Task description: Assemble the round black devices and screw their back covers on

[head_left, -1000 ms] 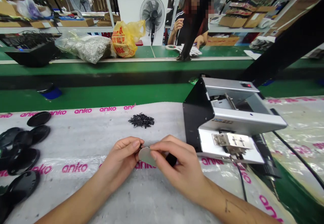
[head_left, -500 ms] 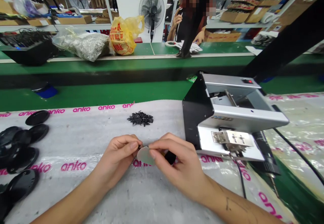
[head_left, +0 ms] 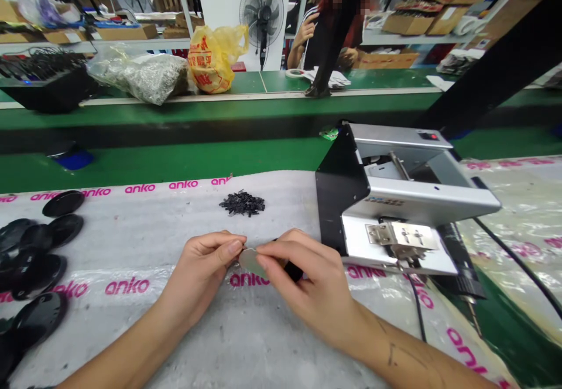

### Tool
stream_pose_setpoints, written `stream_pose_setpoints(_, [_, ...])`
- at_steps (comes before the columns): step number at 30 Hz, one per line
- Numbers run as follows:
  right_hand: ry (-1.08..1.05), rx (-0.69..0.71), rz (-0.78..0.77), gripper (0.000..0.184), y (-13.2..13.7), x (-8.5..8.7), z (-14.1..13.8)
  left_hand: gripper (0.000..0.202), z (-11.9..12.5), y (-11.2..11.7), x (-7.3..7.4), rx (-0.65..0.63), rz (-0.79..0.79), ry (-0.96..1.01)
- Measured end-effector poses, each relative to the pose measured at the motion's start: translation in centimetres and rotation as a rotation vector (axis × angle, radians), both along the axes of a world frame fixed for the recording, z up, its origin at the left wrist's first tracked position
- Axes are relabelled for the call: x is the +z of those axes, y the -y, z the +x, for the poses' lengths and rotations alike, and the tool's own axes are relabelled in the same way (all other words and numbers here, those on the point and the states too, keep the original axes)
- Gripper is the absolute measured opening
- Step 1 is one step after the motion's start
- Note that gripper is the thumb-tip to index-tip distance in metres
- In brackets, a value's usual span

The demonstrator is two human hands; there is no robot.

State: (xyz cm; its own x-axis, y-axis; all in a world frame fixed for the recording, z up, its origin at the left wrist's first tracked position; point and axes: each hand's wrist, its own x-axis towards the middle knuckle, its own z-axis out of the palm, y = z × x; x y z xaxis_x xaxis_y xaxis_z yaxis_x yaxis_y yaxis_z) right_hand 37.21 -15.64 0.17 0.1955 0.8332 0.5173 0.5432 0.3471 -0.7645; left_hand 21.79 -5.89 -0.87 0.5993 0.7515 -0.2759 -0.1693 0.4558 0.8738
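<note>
My left hand (head_left: pixel 206 272) is closed in a pinch at the left edge of a thin, pale grey-green rounded flat piece (head_left: pixel 252 261). What sits between its fingertips is too small to make out. My right hand (head_left: pixel 311 280) grips that piece between thumb and index finger, with both hands nearly touching. Under the curled fingers of the right hand a black object (head_left: pixel 293 271) shows in part, its kind hidden. Just beyond the hands lies a small heap of short black pieces (head_left: pixel 243 203) on the plastic-covered mat (head_left: pixel 144 236).
To the right stands a silver and black bench machine (head_left: pixel 408 195), with a black tool (head_left: pixel 465 272) beside it. Several black round discs (head_left: pixel 39 318) lie at left. Beyond the green bench are a yellow bag (head_left: pixel 211 61), a fan (head_left: pixel 262 14) and another person (head_left: pixel 307 31).
Both hands keep almost the same place and grip, with a slight shift at the fingertips. The view has moved a little. The person opposite has moved their lower hand.
</note>
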Motion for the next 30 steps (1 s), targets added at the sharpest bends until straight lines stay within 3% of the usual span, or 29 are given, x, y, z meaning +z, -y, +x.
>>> stream_pose_setpoints(6, [-0.083,-0.007,-0.144,0.01,-0.1,0.5,0.2,0.011,-0.3,-0.8,0.1,-0.141,-0.024,0.009])
stream_pose_setpoints(12, [-0.093,-0.053,-0.13,0.01,0.0,0.4,0.1,0.005,0.1,0.3,-0.2,0.029,0.254,-0.136])
stream_pose_setpoints(17, [-0.065,-0.092,-0.113,0.01,0.1,0.2,0.4,0.012,0.4,0.8,-0.3,0.012,0.14,-0.056])
stream_pose_setpoints(19, [0.025,-0.082,-0.067,0.011,0.0,0.2,0.7,0.016,0.3,0.7,-0.1,0.008,0.087,-0.049])
stream_pose_setpoints(24, [0.567,-0.032,0.07,0.027,0.0,0.5,1.3,0.02,0.2,0.5,0.3,0.063,-0.02,-0.012])
stream_pose_setpoints(30, [0.756,-0.037,0.06,0.032,0.3,1.1,1.1,0.017,0.8,0.8,0.4,0.077,-0.054,0.055])
